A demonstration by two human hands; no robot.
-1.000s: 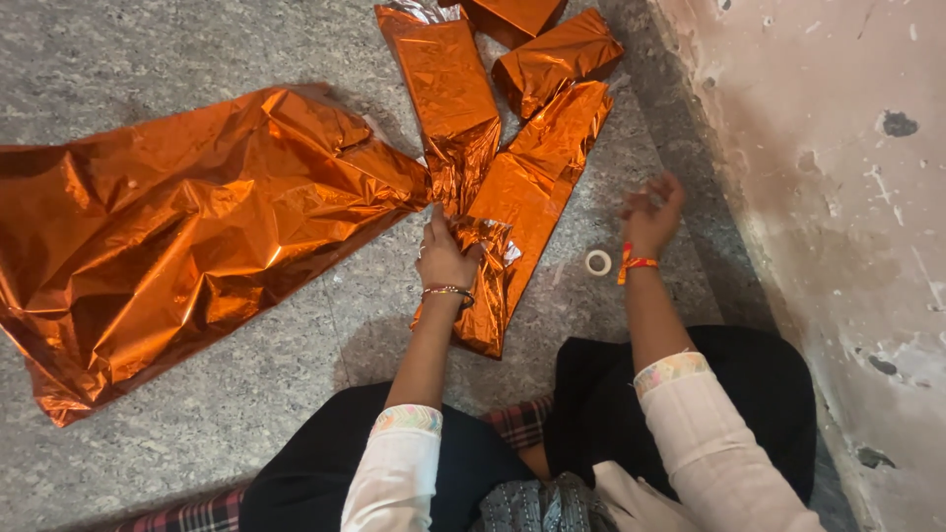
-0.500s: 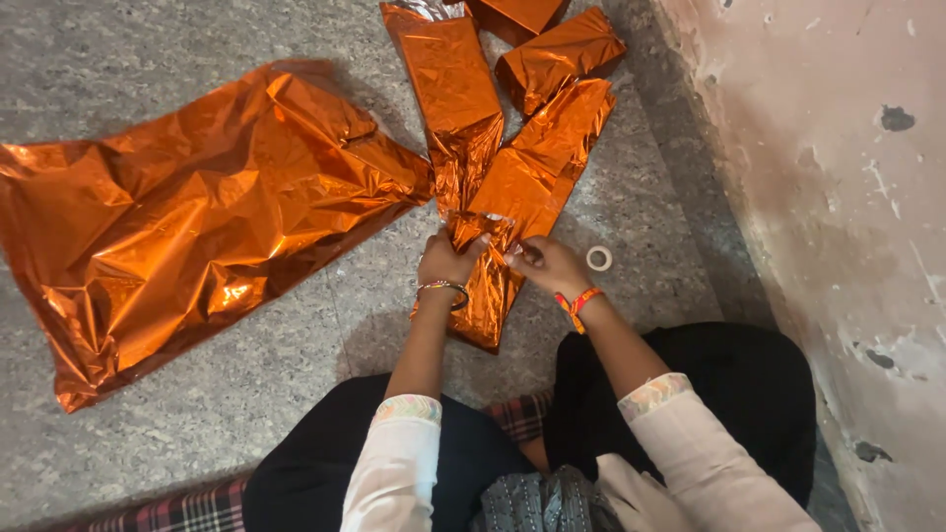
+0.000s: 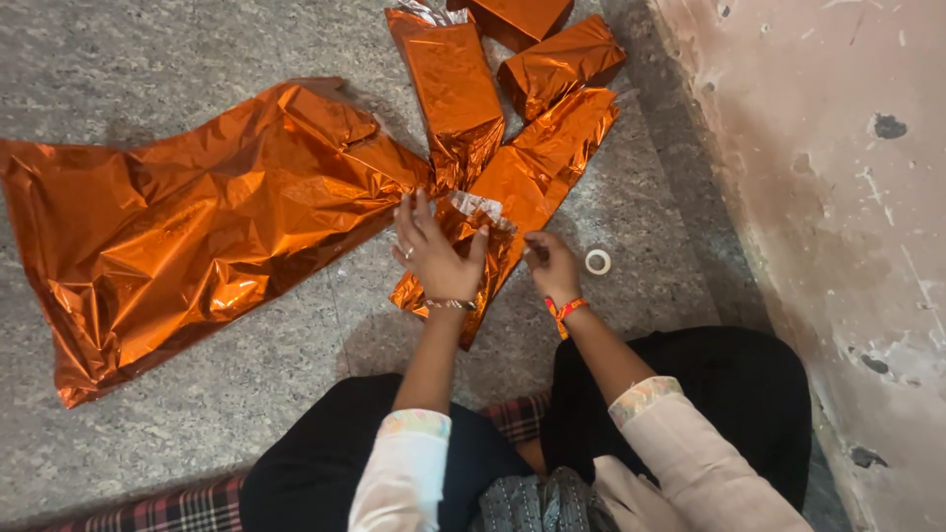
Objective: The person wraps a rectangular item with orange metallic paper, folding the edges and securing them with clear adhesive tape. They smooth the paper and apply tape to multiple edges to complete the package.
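Head view, looking down at a grey stone floor (image 3: 197, 414). Left hand (image 3: 434, 258) lying flat on a shiny orange foil packet (image 3: 463, 261), fingers spread wide, palm pressing it down. Right hand (image 3: 550, 264) just beside it, on the packet's right edge, fingers curled in and pinched on something tiny (too small to tell what). Packet right in front of the knees, touching both hands, more under the left one. Long and thin, with its long line running from low left, near the lap, up and to the right, away from the body. Crinkled silver end poking up between the two hands.

Small white tape roll (image 3: 598, 261) on the floor just right of the right hand, close but not touching. Beyond it a bit of bare floor, then a pale chipped wall (image 3: 838, 197) closing off that side.

Big crumpled orange foil sheet (image 3: 197, 227) spread out to the left, its near corner almost touching the left fingers. More wrapped orange packets (image 3: 522, 89) bunched up ahead, past the fingertips. Most open room low on the left, between the sheet and the knees.
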